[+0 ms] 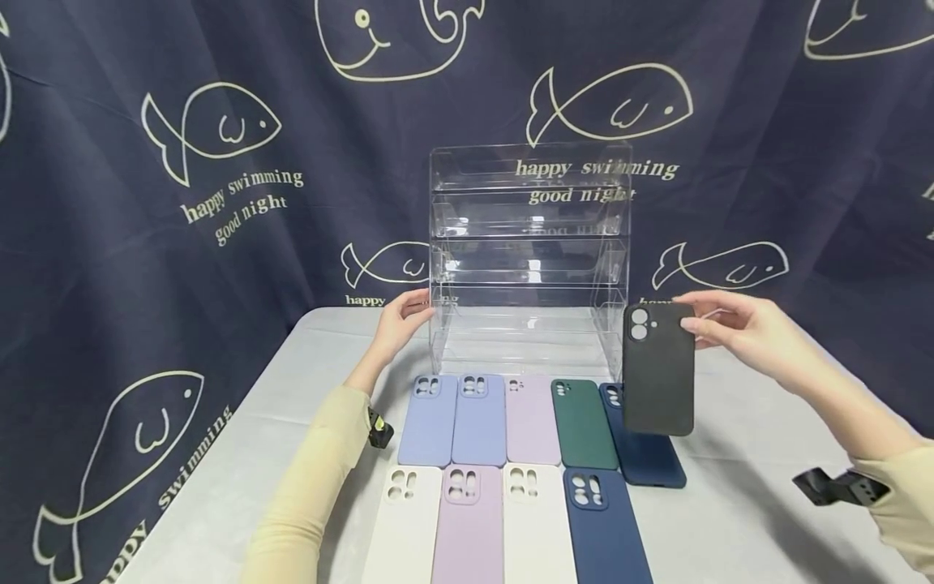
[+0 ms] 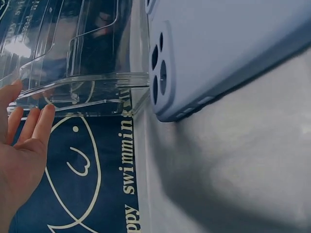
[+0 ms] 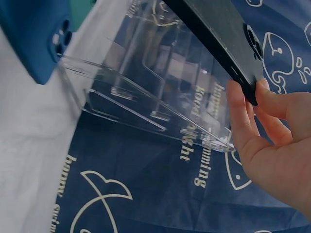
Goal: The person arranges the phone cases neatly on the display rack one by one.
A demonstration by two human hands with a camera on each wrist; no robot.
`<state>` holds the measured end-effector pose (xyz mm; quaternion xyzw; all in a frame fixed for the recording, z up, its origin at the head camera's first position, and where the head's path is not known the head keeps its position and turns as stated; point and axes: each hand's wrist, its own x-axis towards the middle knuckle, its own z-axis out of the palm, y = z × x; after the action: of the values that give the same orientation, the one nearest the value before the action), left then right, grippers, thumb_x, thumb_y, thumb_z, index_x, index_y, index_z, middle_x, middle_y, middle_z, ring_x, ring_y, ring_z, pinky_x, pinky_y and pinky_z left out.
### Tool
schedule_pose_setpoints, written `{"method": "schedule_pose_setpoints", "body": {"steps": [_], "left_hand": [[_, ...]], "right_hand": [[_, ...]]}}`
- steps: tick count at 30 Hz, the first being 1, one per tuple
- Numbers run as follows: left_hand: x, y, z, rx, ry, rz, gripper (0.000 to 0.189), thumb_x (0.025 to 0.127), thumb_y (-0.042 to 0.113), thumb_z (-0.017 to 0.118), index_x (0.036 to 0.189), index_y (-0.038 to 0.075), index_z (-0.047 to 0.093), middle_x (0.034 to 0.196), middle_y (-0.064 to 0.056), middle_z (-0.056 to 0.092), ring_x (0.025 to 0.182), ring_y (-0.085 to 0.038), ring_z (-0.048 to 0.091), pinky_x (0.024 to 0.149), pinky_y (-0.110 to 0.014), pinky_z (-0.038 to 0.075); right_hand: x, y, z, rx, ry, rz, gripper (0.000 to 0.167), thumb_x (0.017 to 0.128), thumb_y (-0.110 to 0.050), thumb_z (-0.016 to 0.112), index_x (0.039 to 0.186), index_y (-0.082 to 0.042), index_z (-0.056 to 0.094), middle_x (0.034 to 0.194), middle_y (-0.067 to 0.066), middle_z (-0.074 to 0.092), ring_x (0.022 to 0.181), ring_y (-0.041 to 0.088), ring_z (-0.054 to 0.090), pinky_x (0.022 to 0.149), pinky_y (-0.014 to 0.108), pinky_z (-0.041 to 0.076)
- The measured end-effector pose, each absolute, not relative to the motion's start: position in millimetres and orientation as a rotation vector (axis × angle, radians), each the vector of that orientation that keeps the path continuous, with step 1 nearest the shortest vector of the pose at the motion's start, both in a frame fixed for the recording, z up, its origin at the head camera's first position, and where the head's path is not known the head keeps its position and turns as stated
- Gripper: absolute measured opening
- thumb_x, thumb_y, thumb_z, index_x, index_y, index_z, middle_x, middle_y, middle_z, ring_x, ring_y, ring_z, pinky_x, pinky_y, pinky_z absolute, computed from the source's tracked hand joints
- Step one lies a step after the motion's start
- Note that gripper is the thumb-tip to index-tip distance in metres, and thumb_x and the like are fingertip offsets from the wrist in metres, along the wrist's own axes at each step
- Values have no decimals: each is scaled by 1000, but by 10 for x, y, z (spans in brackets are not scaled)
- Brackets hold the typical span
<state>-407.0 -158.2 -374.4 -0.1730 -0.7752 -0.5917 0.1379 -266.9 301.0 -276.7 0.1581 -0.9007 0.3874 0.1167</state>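
Observation:
In the head view my right hand [image 1: 737,324] pinches a black phone case [image 1: 659,373] by its upper right edge, thumb on the back. The case hangs upright over a dark blue phone case [image 1: 649,458], partly hiding it. The right wrist view shows the thumb and fingers [image 3: 236,97] on either side of the case's corner. My left hand [image 1: 400,324] is at the left side of a clear tiered display rack [image 1: 529,320], fingertips right at its side edge. In the left wrist view its fingers [image 2: 44,124] are fairly straight beside the transparent panel.
Phone cases lie in two rows before the rack: two light blue [image 1: 426,426], a lilac [image 1: 533,426] and a green [image 1: 586,426] behind; white [image 1: 401,527], purple [image 1: 469,535] and navy [image 1: 611,531] in front. A fish-print curtain [image 1: 241,308] hangs behind the white-covered table [image 1: 306,357].

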Motion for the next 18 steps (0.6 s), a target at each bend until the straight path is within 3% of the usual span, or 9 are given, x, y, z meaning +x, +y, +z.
{"method": "schedule_pose_setpoints", "body": {"steps": [10,14,18], "left_hand": [[-4082,-1533,-3615,-486,-2274,-1754,45,88,7,64,130,-3,51,130,-22,55,118,-35,55,101,-38,49],[-4036,-1506,-3539,-484,-2244,-1793,45,88,2,63,129,-9,48,129,-28,53,118,-41,53,100,-44,48],[-4065,-1514,-3573,-461,-2268,-1730,42,88,4,63,127,-6,51,127,-24,56,113,-36,57,95,-37,53]], "right_hand": [[-2874,2929,-2446,405,-2541,1175,39,89,-15,65,124,-1,56,85,-29,61,69,-4,65,62,12,55],[-2961,2903,-2327,422,-2496,1212,36,88,-14,65,124,-8,59,83,-24,63,68,-3,65,62,11,55],[-3035,2882,-2192,423,-2468,1229,36,88,-15,66,124,-16,60,84,-22,62,67,-3,66,61,9,53]]}}
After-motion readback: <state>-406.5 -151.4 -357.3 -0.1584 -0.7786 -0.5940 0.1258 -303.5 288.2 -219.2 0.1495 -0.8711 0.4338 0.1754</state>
